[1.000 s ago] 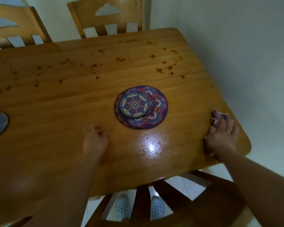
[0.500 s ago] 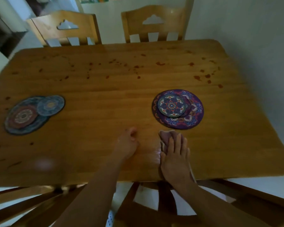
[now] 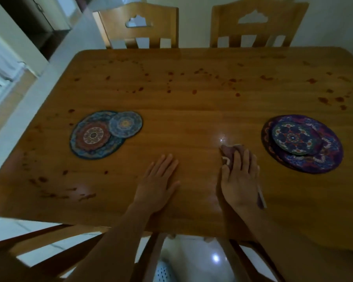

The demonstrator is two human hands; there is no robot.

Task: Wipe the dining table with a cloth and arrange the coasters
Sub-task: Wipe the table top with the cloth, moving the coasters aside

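Observation:
The wooden dining table (image 3: 192,110) fills the view, dotted with reddish-brown stains across its far half and near-left corner. My right hand (image 3: 239,176) presses a pinkish-brown cloth (image 3: 229,151) flat on the table near the front middle; most of the cloth is hidden under the palm. My left hand (image 3: 159,180) lies flat on the wood beside it, fingers apart, holding nothing. A blue patterned mat with a smaller blue coaster (image 3: 125,124) overlapping its edge lies at the left (image 3: 94,139). A purple mat (image 3: 314,157) with a smaller coaster (image 3: 293,139) on top lies at the right.
Two wooden chairs stand at the far side, one at the left (image 3: 139,25) and one at the right (image 3: 257,23). Another chair's back (image 3: 69,241) is just under the near table edge. A white wall ledge (image 3: 29,82) runs along the left.
My right hand slid the cloth leftward from the right corner to the front middle of the table. My left hand uncurled and now lies flat. The view shifted left, showing the blue mats.

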